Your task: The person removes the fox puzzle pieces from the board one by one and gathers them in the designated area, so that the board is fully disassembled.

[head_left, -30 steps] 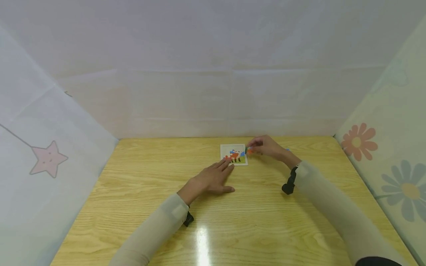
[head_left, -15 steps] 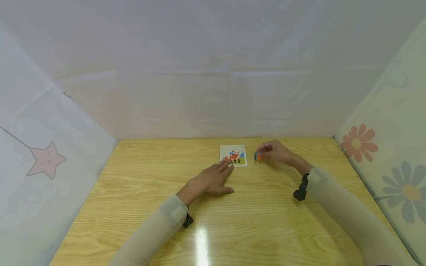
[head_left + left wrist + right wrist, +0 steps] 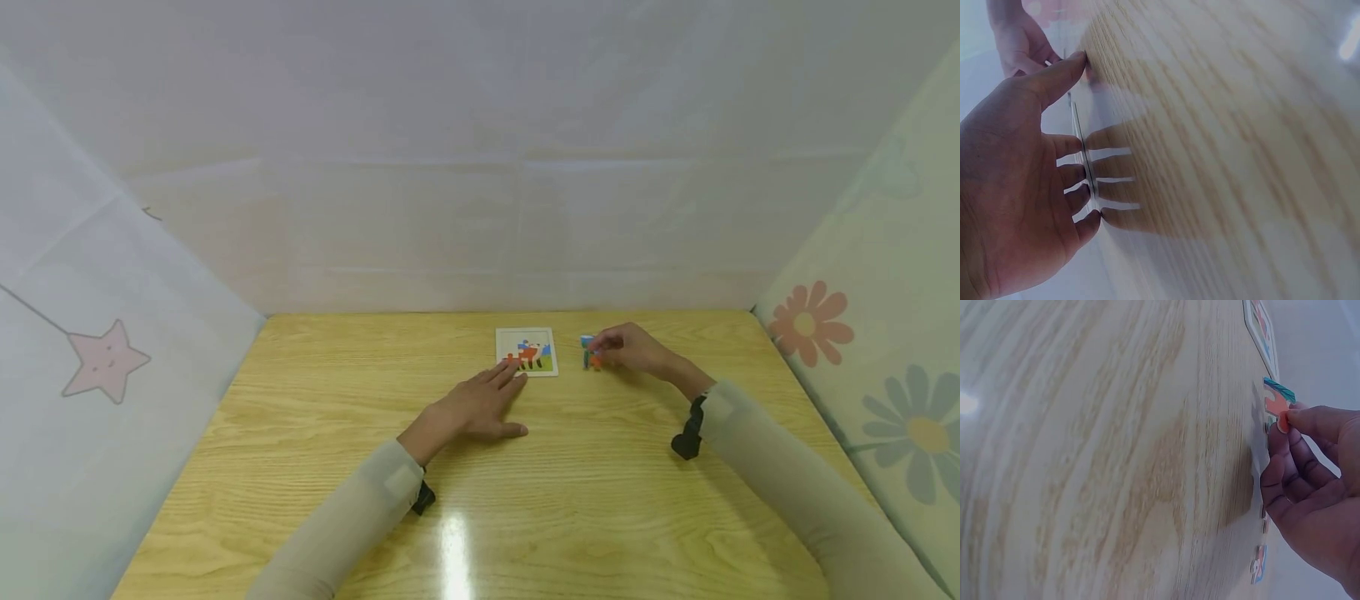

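Note:
A small jigsaw puzzle in a white-framed tray [image 3: 523, 331] lies near the table's back edge, showing an orange animal on blue and green. My left hand [image 3: 480, 406] lies with fingers spread, its fingertips over the tray's near left corner. To the right of the tray, my right hand [image 3: 633, 348] pinches an orange and green puzzle piece [image 3: 1277, 401] between thumb and fingertips, tilted on edge above the table. Just beside it in the head view, a blue and white patch [image 3: 586, 340] shows next to the fingertips. The right hand partly hides the things behind it.
Seen in the right wrist view, a blue, orange and white puzzle piece [image 3: 1259, 565] lies on the wooden table [image 3: 360, 383] beyond the right hand, with other small piece edges [image 3: 1265, 525] near it. White cloth walls [image 3: 405, 233] enclose the back and sides.
My right hand has moved away from the tray's right edge, rightward and slightly nearer, with the puzzle piece still pinched. A blue and white patch now shows by its fingers. The left hand has stayed put.

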A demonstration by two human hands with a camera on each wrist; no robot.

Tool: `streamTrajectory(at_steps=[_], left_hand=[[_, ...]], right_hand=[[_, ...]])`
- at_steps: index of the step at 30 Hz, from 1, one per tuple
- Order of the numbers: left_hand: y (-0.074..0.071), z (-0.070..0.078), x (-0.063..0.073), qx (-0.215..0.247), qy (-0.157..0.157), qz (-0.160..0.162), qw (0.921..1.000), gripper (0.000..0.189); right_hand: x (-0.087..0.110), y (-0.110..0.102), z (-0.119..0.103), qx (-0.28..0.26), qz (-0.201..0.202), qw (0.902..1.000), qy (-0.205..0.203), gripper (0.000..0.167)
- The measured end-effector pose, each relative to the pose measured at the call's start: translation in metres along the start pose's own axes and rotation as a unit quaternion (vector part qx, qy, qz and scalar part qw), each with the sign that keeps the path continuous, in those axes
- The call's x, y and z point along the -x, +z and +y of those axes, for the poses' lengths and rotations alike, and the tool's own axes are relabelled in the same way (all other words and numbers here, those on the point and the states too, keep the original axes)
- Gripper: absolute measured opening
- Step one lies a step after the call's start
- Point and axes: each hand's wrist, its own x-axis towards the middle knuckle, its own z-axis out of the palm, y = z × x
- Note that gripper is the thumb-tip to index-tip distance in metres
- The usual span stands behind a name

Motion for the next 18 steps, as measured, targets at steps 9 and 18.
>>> streamTrajectory(at_steps=[9,18], left_hand=[[-0.0005,-0.0005,-0.0002,-0.001,-0.006,-0.003,1.0000,0.094],[-0.0015,-0.0009,-0.0007,0.009,-0.001,-0.012,0.9999,0.093]], right_hand=[[-0.0024,0.0010,0.0012,0.046,0.019,0.9988,-0.003,0.019],[-0.0036,0.0046,0.0058,0.107,0.040,0.9932,-0.020,0.016]])
